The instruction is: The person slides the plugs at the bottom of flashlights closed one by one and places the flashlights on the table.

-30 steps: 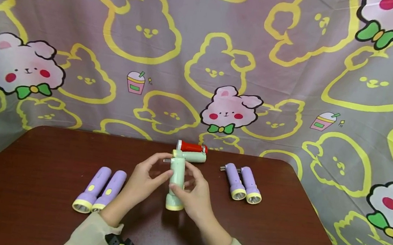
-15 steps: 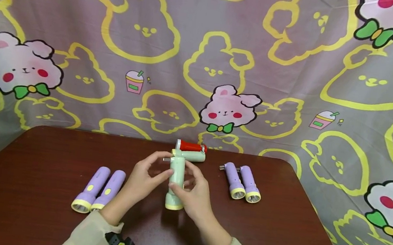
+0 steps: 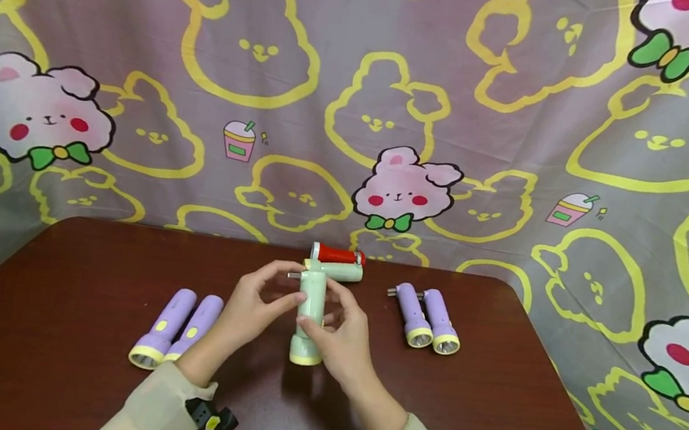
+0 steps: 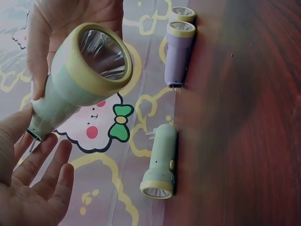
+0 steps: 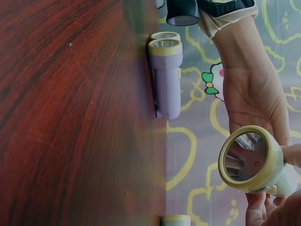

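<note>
A pale green flashlight (image 3: 305, 351) with a yellow rim hangs above the table, lens end down and upper end up. From its upper end, metal plug prongs (image 3: 294, 275) stick out to the left. My right hand (image 3: 350, 338) grips the body from the right, thumb across the front. On the other side my left hand (image 3: 251, 310) pinches the upper end, thumb on the body and forefinger at the prongs. In the left wrist view the lens (image 4: 106, 54) faces the camera, unlit, and the left fingers (image 4: 44, 165) spread below the prongs.
On the dark wooden table (image 3: 82, 298), two purple flashlights (image 3: 163, 325) lie at the left and two more purple flashlights (image 3: 414, 320) at the right. Behind my hands lie another green flashlight (image 3: 344, 272) and a red flashlight (image 3: 339, 256). A patterned cloth (image 3: 304, 124) hangs behind the table.
Both hands keep their hold on the green flashlight, which stays almost in place. The head view shifts only slightly.
</note>
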{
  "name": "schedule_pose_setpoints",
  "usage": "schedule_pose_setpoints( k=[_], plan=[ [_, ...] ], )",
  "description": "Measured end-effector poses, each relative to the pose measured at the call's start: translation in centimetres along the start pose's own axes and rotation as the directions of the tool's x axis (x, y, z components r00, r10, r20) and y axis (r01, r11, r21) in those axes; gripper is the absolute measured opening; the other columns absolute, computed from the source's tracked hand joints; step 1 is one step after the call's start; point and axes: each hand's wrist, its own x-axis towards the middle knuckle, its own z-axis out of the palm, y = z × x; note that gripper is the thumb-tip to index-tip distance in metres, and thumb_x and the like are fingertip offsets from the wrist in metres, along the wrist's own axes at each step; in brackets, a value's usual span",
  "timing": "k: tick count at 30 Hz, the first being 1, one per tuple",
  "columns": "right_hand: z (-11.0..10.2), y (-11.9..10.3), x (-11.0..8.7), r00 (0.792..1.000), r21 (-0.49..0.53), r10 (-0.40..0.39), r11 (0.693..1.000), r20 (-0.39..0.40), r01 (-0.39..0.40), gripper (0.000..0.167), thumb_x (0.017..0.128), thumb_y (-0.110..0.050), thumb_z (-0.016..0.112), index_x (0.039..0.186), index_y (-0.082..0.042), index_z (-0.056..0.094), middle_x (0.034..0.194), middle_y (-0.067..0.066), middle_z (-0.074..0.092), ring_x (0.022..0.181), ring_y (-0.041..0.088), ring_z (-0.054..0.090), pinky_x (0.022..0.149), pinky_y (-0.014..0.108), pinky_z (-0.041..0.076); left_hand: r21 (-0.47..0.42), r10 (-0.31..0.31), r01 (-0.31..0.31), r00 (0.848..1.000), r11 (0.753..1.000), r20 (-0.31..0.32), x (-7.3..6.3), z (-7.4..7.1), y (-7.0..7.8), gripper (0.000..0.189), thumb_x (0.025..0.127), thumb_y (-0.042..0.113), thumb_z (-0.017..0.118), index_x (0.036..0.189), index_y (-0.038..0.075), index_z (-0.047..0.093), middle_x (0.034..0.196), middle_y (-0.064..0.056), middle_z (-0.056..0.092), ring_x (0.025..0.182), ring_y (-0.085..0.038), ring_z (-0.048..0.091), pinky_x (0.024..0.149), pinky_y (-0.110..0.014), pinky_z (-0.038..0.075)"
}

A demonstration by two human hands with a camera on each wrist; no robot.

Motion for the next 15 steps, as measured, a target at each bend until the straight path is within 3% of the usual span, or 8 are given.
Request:
schedule_pose_setpoints(
  k=[15],
  plan=[
    [-0.01, -0.14, -0.10, 1.000, 0.019, -0.002, 1.000, 0.009, 0.002, 0.060, 0.079, -0.004, 0.081, 0.134, -0.002, 0.057, 0.112, 0.021, 0.062, 0.071, 0.014, 0.053, 0.063, 0.020, 0.050, 0.038, 0.039, -0.039, 0.999, 0.999, 0.012, 0.19, -0.40, -0.14, 0.036, 0.085, 0.008, 0.078, 0.119, 0.006, 0.067, 0.110, -0.013, 0.072, 0.096, -0.012, 0.068, 0.076, -0.027, 0.058]
  ],
)
